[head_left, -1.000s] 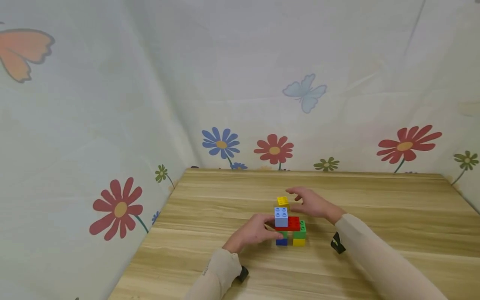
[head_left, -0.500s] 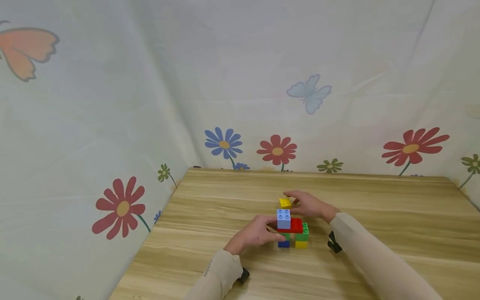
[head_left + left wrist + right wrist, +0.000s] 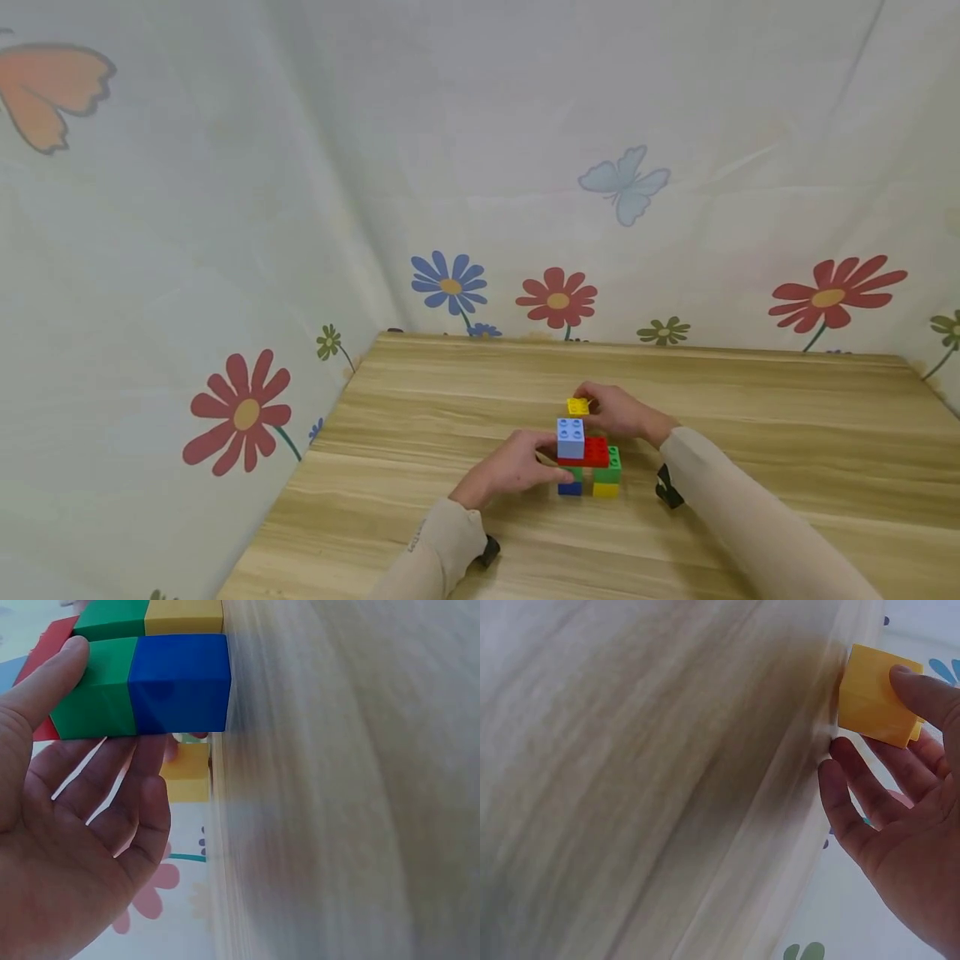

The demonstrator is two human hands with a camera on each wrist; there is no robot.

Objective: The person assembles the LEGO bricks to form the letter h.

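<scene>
A small structure of toy building blocks stands on the wooden table. A light blue block [image 3: 570,439] sits on a red block [image 3: 596,451], which spans two columns. The left column is green over dark blue [image 3: 180,682]; the right is a green block [image 3: 611,468] over a yellow one [image 3: 606,490]. My left hand [image 3: 513,465] grips the left column, thumb on the near face of its green block [image 3: 97,690] and fingers behind. Beyond the structure, my right hand [image 3: 622,414] pinches a separate yellow block [image 3: 877,694], thumb against one side, studs facing up.
The wooden tabletop [image 3: 420,392] runs back to a pale curtain [image 3: 480,208] printed with flowers and butterflies. The curtain also hangs along the left side. The block structure stands close in front of the right hand.
My right hand has moved in on the separate yellow block and now pinches it; the block has turned slightly. My left hand keeps its grip on the structure. The head view has shifted a little.
</scene>
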